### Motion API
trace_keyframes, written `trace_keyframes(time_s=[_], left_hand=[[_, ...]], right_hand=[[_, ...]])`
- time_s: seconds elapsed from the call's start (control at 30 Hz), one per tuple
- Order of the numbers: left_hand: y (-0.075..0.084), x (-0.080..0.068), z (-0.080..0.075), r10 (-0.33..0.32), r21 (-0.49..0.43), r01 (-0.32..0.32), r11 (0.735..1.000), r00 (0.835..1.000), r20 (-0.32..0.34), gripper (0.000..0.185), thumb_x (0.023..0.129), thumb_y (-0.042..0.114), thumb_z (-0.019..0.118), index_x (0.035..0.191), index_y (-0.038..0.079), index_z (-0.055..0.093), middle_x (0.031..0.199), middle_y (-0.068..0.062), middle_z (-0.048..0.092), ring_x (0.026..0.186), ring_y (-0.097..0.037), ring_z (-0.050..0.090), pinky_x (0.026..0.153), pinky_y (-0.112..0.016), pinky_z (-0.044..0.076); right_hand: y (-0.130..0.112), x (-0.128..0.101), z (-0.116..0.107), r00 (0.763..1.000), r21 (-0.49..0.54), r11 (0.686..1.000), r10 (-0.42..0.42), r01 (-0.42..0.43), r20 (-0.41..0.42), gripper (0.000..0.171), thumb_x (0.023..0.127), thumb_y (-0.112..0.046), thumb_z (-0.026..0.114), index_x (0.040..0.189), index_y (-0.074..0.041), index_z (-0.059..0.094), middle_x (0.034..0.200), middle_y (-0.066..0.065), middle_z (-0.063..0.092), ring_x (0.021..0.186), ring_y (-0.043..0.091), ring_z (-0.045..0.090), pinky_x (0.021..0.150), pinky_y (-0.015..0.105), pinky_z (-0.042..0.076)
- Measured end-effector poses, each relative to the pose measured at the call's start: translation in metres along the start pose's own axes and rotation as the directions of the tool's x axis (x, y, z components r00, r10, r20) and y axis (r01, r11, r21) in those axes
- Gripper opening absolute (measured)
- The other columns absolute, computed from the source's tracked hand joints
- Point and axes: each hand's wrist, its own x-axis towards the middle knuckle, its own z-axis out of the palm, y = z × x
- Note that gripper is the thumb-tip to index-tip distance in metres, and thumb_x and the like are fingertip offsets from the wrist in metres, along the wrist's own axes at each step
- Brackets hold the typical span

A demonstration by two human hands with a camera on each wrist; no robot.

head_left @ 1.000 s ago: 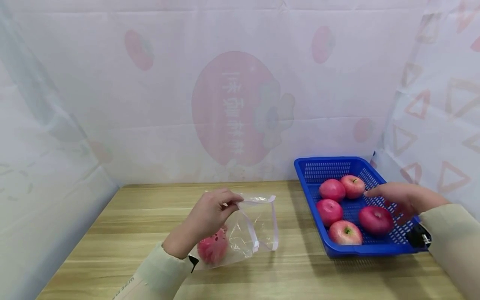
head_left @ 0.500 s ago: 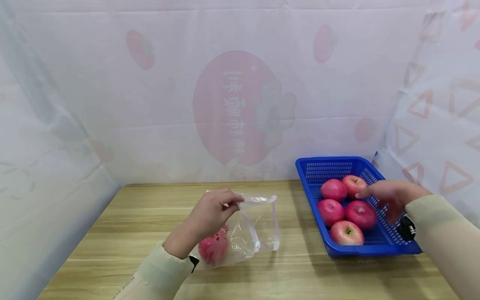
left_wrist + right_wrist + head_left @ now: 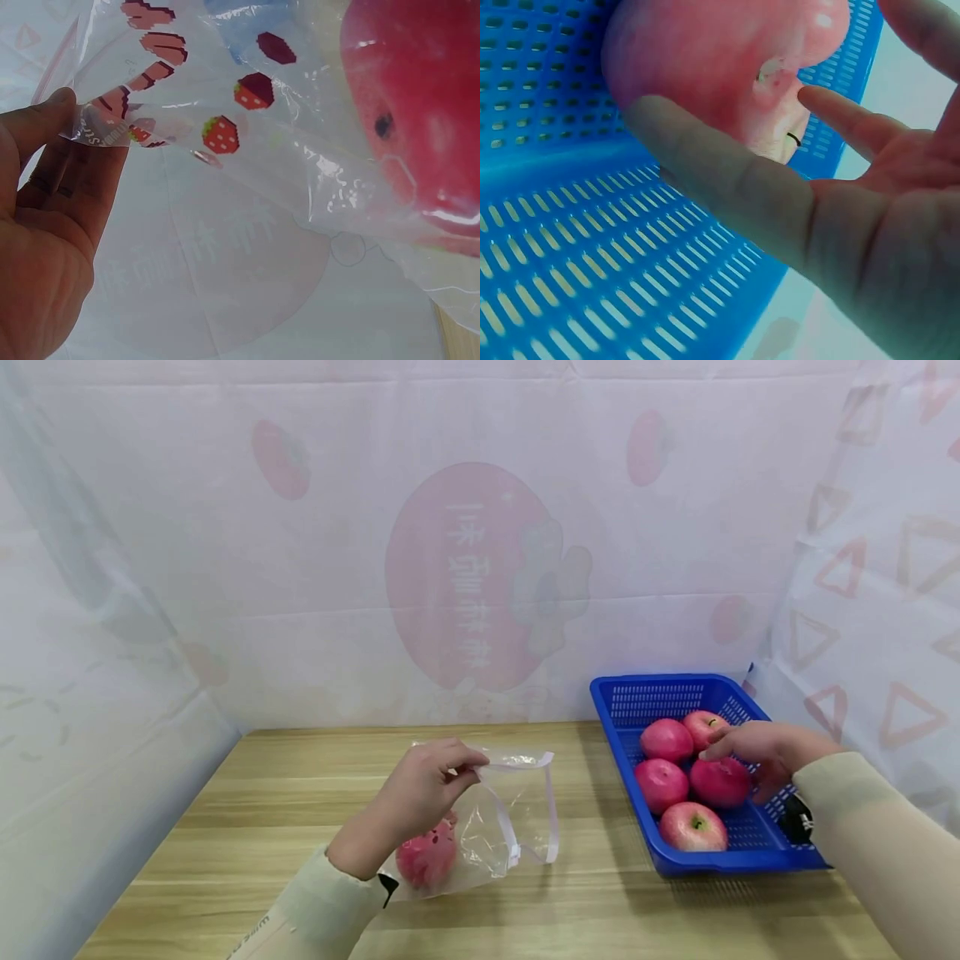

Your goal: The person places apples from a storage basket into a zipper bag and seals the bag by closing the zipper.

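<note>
At the left of the head view, my left hand [image 3: 423, 785] pinches the rim of a clear zip bag [image 3: 532, 806] between thumb and fingers. An apple [image 3: 426, 857] lies inside the bag, partly behind my wrist. Strawberry prints [image 3: 221, 136] show on its plastic in the left wrist view. My right hand [image 3: 776, 750] reaches into the blue basket [image 3: 648, 839] over a dark red apple [image 3: 722, 785]. In the right wrist view its digits are spread and fairly straight about that apple [image 3: 682, 67], one fingertip appearing to touch it.
Several other apples crowd the basket's left side, among them a paler one [image 3: 693, 827] at the front and another [image 3: 703, 727] at the back. The wooden table [image 3: 300, 777] meets printed white cloth walls [image 3: 337, 652] behind and at both sides.
The dark red apple has shifted left against the others, and my right hand has moved left over it. My left hand and the bag stay practically still.
</note>
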Motion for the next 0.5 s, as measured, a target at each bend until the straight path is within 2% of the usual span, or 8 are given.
trace_keyframes(time_s=[0.3,0.5], left_hand=[[0.000,-0.001,0.001,0.000,-0.005,0.000,1.000,1.000,0.000,0.020,0.086,-0.005,0.075,0.102,0.007,0.076,0.094,-0.001,0.070,0.083,-0.011,0.065,0.072,-0.022,0.056],[-0.002,0.000,0.001,0.007,-0.004,-0.007,1.000,1.000,-0.004,0.019,0.086,-0.005,0.075,0.102,0.006,0.076,0.094,-0.001,0.070,0.082,-0.010,0.065,0.071,-0.022,0.056]], right_hand=[[0.008,0.014,0.009,0.998,-0.112,0.992,-0.055,0.056,0.013,0.076,0.089,-0.014,0.074,0.148,0.006,0.031,0.131,0.038,0.037,0.107,0.047,0.052,0.079,0.054,0.056],[0.012,0.015,0.002,0.994,-0.119,0.987,-0.108,0.106,-0.007,0.077,0.086,-0.015,0.076,0.147,0.006,0.034,0.126,0.034,0.042,0.099,0.040,0.057,0.077,0.052,0.057]])
